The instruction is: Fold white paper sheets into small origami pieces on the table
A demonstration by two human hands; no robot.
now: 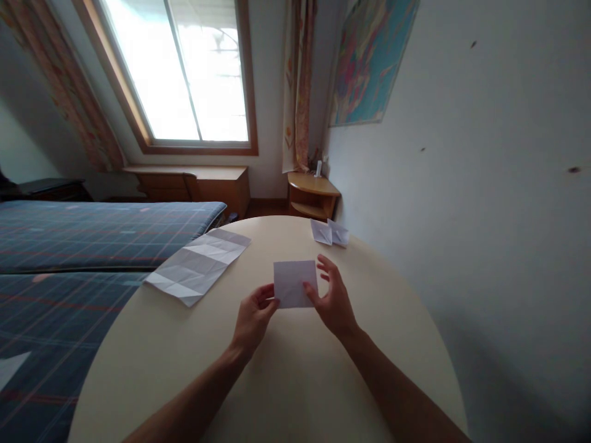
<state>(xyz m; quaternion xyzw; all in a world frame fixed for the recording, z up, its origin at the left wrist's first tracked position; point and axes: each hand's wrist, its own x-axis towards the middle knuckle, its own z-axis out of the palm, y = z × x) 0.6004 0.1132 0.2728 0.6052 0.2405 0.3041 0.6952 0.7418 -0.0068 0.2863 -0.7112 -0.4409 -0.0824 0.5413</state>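
Observation:
A small square of folded white paper is held up over the table, its flat face toward me. My left hand pinches its lower left corner, with the thumb in front and the fingers curled at the edge. On the other side, my right hand rests its thumb on the face of the paper near the right edge. The other fingers of that hand are spread apart beyond the edge, not closed on it. What lies behind the paper is hidden.
On the round cream table, a creased white sheet lies at the left. Folded paper pieces are at the far right edge. A plaid-covered bed adjoins the left; a wall stands on the right.

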